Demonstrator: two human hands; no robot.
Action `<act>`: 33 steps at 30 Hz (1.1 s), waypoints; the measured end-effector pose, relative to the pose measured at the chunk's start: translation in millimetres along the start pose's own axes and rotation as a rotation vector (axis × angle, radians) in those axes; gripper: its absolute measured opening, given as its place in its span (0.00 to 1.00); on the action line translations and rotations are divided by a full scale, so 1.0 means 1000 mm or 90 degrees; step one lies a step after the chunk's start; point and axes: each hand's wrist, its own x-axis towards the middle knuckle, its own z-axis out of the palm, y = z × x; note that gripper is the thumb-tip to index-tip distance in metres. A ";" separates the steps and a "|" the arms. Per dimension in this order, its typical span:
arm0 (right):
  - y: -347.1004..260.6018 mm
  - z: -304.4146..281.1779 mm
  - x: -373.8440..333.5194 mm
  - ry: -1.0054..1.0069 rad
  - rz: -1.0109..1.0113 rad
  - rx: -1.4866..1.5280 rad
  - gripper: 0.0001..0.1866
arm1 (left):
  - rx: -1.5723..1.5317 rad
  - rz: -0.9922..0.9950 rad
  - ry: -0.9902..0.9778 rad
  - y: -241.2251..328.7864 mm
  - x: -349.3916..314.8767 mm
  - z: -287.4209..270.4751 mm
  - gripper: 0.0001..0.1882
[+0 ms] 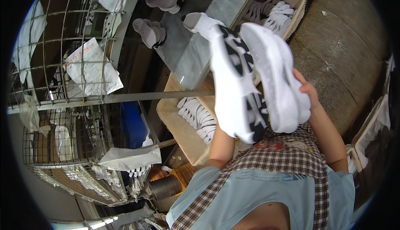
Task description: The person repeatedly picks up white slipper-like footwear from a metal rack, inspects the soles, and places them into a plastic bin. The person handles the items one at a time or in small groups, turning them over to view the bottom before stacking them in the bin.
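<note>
Two white shoe soles are held up side by side before my chest. The left shoe sole shows its underside, white with black tread patches. Beside it, the right shoe sole shows a pale grey inner face and white sidewall. My right hand is closed on the outer edge of that right sole, its fingers wrapped over the side. From below, my left forearm reaches up behind the left sole, which hides my left hand and its fingers.
Several stacked soles sit along the left of a grey metal bench; another stack lies on it. Cloth-lined bins hold white soles, one behind and one at left. A wire rack and metal bar are on the left.
</note>
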 end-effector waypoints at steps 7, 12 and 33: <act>0.021 -0.030 0.003 -0.019 0.042 0.196 0.44 | -0.065 0.131 0.067 -0.001 -0.005 0.027 0.19; 0.017 -0.040 -0.002 0.039 0.060 0.275 0.42 | -0.333 0.136 -0.181 -0.001 0.007 0.013 0.35; 0.022 -0.032 0.018 0.027 0.057 0.017 0.49 | 0.493 0.088 0.264 0.008 0.002 0.023 0.33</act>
